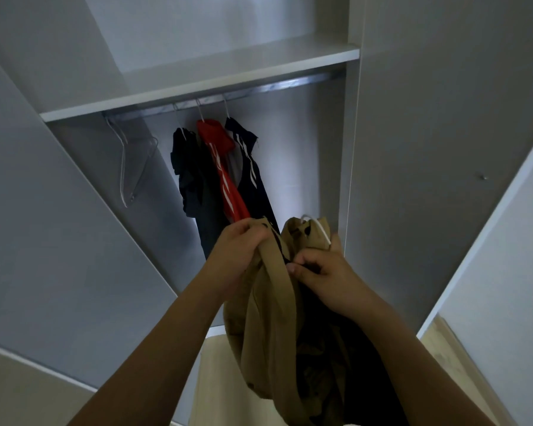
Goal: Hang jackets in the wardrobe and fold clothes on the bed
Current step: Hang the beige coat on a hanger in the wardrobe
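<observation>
- Grip, left hand [239, 245]: fingers curled tight round a bunched fold of the tan jacket [271, 327], just below the hanging rail [225, 95] and in front of the wardrobe opening; the hold looked meant to carry the garment's weight while the other hand worked.
- Grip, right hand [322, 273]: fingers curled and pinching the jacket's dark inner edge near the collar, apparently to spread the opening over the hanger.
- White hanger [319, 229]: partly buried in the jacket's collar, hook end just showing above the cloth; whether either hand touched it could not be told. Judged not yet seated in both shoulders.
- Tan jacket: held well below the rail, not yet hung, its bulk drooping between the forearms.
- Hung garments, under the rail's middle: dark top [186, 167], red jacket [225, 173] and navy striped jacket [253, 176], each on its own hook, packed close together, leaving bare rail to their right, where the tan jacket would most likely go.
- Empty hangers [130, 167]: on the rail's left end, set apart from the hung garments, presumably kept spare.
- Shelf [203, 84]: directly above the rail.
</observation>
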{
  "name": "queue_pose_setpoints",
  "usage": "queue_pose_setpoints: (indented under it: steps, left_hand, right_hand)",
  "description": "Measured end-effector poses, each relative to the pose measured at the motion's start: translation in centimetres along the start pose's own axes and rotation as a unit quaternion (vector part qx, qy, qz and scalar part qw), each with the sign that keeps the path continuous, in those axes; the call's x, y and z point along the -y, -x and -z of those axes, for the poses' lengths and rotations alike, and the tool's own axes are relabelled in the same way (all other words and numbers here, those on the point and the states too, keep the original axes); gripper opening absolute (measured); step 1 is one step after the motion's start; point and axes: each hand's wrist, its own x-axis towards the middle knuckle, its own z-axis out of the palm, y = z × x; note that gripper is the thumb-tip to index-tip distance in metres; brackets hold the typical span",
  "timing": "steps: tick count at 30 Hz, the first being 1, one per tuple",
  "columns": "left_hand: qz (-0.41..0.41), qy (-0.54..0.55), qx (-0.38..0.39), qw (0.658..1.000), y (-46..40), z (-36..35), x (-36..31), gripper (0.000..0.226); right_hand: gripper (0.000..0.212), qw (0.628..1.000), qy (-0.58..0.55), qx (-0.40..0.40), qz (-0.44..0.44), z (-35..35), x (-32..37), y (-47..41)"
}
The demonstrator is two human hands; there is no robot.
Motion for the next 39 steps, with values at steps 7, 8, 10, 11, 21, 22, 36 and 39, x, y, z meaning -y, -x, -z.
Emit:
queue_pose_setpoints:
  steps: [7, 8, 10, 11, 21, 22, 36, 39]
  left_hand:
    - [-0.016, -0.062, -0.071, 0.995, 0.1, -0.5, 0.6, 0.025]
    - [-0.029, -0.063, -0.096, 0.993, 0.2, -0.7, 0.8, 0.023]
    - [-0.063, -0.076, -0.144, 0.985, 0.4, -1.0, 1.1, 0.019]
    - [-0.078, -0.081, -0.170, 0.979, 0.5, -1.1, 1.2, 0.017]
    - [-0.114, -0.049, -0.316, 0.941, -0.2, 2.7, 1.6, 0.023]
    - [-0.121, -0.055, -0.326, 0.936, -0.2, 3.4, 1.7, 0.029]
    - [-0.059, -0.522, -0.108, 0.844, -1.6, 3.9, 3.7, 0.042]
    - [-0.150, -0.436, 0.073, 0.884, -1.6, 0.0, 2.7, 0.034]
  right_hand:
    - [0.016, 0.997, -0.062, 0.032, -0.024, 0.6, 0.0, 0.2]
    - [0.016, 0.998, -0.061, 0.024, -0.023, 0.7, 0.0, 0.1]
    - [0.017, 0.998, -0.058, 0.008, -0.022, 1.0, 0.0, -0.1]
    - [0.018, 0.998, -0.057, 0.004, -0.023, 1.3, -0.1, -0.3]
    - [0.028, 0.999, -0.010, -0.045, -0.016, 3.5, -1.9, -2.0]
    - [0.028, 0.998, -0.007, -0.055, -0.013, 3.6, -2.0, -2.1]
    - [0.031, 0.995, 0.037, -0.088, 0.028, 5.1, -0.5, -4.1]
    - [0.031, 0.994, 0.041, -0.088, 0.049, 4.9, -0.6, -4.2]
